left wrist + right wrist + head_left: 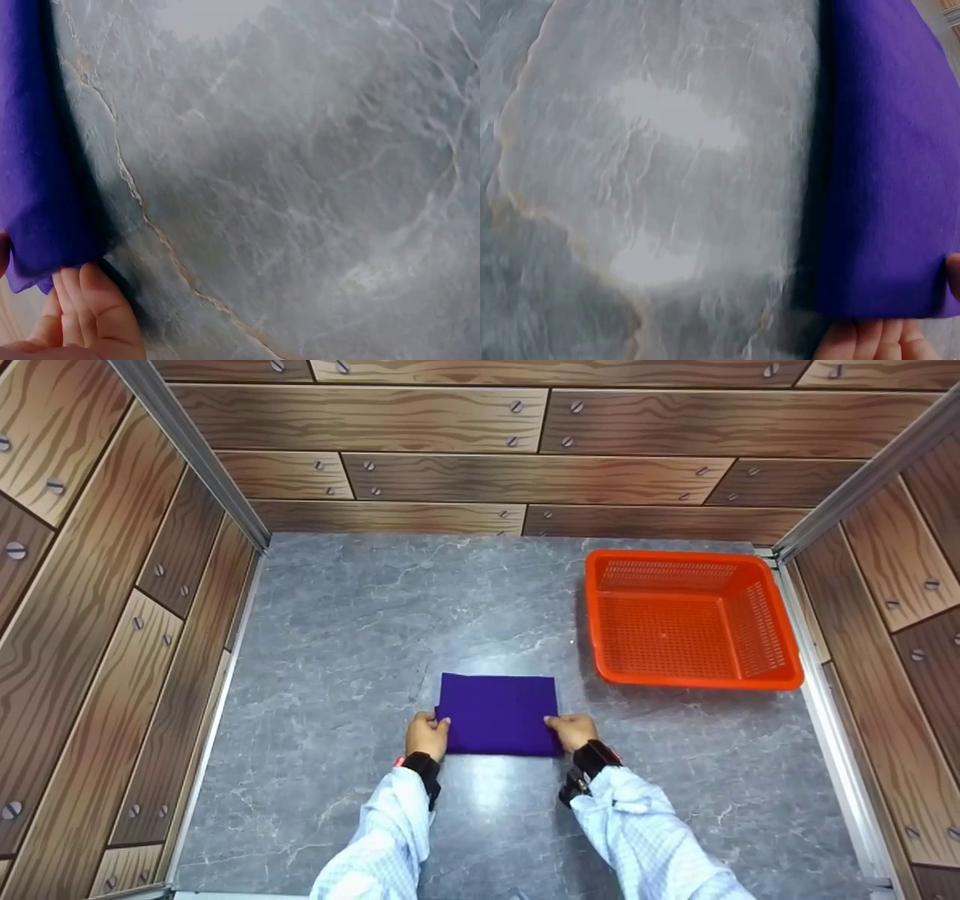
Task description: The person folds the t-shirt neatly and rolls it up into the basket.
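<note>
A purple cloth (498,715), folded into a flat rectangle, is at the middle front of the grey marbled surface. My left hand (428,736) pinches its left edge, thumb on top and fingers beneath. At the opposite edge my right hand (572,731) holds the cloth the same way. In the left wrist view the fingers (97,307) reach under the end of the cloth (45,165). The right wrist view has fingertips (877,337) under the cloth's end (892,172), with the thumb partly cut off at the frame's edge.
An orange plastic basket (694,682) with perforated walls stands at the back right, with nothing in it. Wood-patterned panels (435,420) wall the back and both sides. Metal strips (832,787) run along the side edges of the grey surface (345,630).
</note>
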The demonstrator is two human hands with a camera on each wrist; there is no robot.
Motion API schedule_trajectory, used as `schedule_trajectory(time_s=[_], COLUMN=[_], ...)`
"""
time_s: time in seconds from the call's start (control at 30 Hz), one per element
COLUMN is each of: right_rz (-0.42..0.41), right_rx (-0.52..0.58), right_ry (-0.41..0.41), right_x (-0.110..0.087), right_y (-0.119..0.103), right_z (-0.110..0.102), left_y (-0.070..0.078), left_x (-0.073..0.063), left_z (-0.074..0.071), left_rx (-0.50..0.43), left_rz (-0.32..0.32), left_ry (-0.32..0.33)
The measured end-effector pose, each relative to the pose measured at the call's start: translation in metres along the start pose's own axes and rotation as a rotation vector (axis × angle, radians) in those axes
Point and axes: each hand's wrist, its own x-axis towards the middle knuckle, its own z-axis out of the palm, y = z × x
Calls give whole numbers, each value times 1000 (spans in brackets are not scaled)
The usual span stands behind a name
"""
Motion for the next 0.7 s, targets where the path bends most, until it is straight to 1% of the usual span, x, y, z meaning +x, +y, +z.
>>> schedule_trajectory(time_s=[0.1,0.23,0.3,0.33,0.43,0.47,0.5,0.57,0.67,0.7], right_rz=[-24,-71,-90,-94,-110,-109,-108,-104,-92,-93], right_rx=[7,37,46,51,55,61,64,72,109,125], right_ry=[14,39,48,48,34,25,16,-4,-30,-36], right_x=[2,4,5,6,9,10,10,11,11,11], right_y=[-1,0,0,0,0,-1,-1,-3,-8,-11], right_z=[4,9,11,11,11,11,10,9,7,7], left_y=[3,7,6,3,-12,-26,-30,-33,-20,-5], left_x=[1,0,2,5,17,26,29,33,27,19], left_z=[-3,-7,-7,-5,3,10,12,13,8,0], left_rx=[-14,-35,-77,-103,-181,-232,-251,-289,-338,-324], left_rz=[-12,8,13,13,25,63,65,59,31,-12], left_ry=[-36,-81,-102,-111,-129,-126,-131,-147,-167,-175])
